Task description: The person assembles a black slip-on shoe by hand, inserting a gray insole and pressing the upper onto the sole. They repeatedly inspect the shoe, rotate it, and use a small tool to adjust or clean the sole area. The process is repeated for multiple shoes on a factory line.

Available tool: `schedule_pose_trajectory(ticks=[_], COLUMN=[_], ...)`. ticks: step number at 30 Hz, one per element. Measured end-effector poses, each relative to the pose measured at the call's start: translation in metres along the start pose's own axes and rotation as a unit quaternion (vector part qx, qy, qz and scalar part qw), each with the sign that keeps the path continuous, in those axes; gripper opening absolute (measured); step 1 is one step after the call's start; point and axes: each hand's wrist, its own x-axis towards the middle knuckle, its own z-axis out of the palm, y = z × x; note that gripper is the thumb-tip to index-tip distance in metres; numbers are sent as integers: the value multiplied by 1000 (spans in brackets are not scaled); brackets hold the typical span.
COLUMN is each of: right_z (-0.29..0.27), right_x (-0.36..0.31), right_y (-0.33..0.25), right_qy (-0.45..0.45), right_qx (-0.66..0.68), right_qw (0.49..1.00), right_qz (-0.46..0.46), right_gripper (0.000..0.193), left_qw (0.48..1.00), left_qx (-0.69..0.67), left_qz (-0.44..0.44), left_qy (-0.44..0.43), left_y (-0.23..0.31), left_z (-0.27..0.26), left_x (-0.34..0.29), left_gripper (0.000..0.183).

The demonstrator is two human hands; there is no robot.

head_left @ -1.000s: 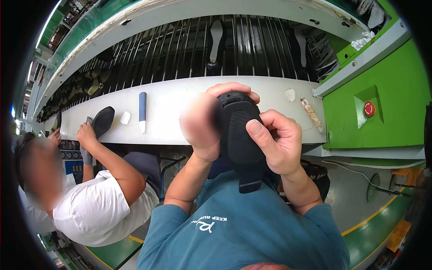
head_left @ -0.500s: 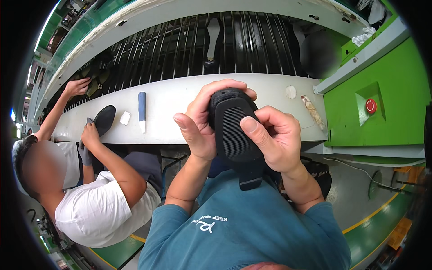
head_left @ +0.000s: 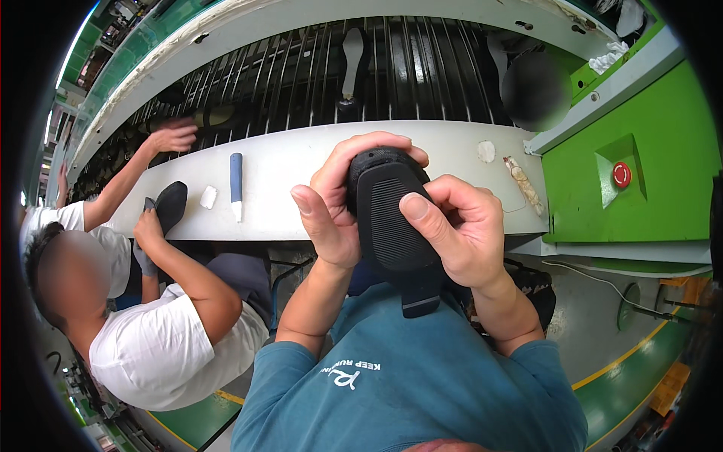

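Note:
A black shoe (head_left: 395,237) is held up in front of my chest, its ribbed black sole turned toward me. My left hand (head_left: 335,207) wraps its fingers round the far end of the shoe, with the thumb standing away from the sole. On the right side, my right hand (head_left: 468,237) grips the shoe's edge, and its thumb rests on the ribbed sole. The fingertips behind the shoe are hidden. Beyond my hands lies the white worktop (head_left: 294,196), with a blue-handled tool (head_left: 236,181) to the left.
Metal rollers (head_left: 301,83) run behind the worktop, carrying a shoe-shaped piece (head_left: 352,64). A white pad (head_left: 208,197), a round white piece (head_left: 486,151) and a wrapped stick (head_left: 523,184) lie on the worktop. Left, a co-worker (head_left: 162,343) holds a black shoe (head_left: 172,205). Right stands a green machine panel (head_left: 572,196).
My hands and the shoe have barely moved. At the far left, another person's hand has swung right over the rollers and is blurred. The nearer co-worker has shifted slightly.

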Motion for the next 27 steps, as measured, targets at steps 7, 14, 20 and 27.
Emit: schedule_pose_trajectory(ticks=[7,14,20,27], right_z=[-2,-3,-2,-1], right_x=[-1,-2,-2,-6], right_y=[-2,0,0,-1], right_qy=[-4,-1,0,2], right_qx=[-13,-20,-21,-26], right_qw=[1000,1000,1000,1000], right_qz=[0,1,1,6], right_gripper=[27,27,26,26], left_qw=[1000,999,998,998], left_qx=[20,31,61,61], left_qz=[-14,-28,-12,-11], left_qy=[5,-3,-10,-4], left_y=[2,6,7,10], left_z=[1,2,-1,-1], left_x=[-3,-4,-2,-3], left_gripper=[98,88,81,67])
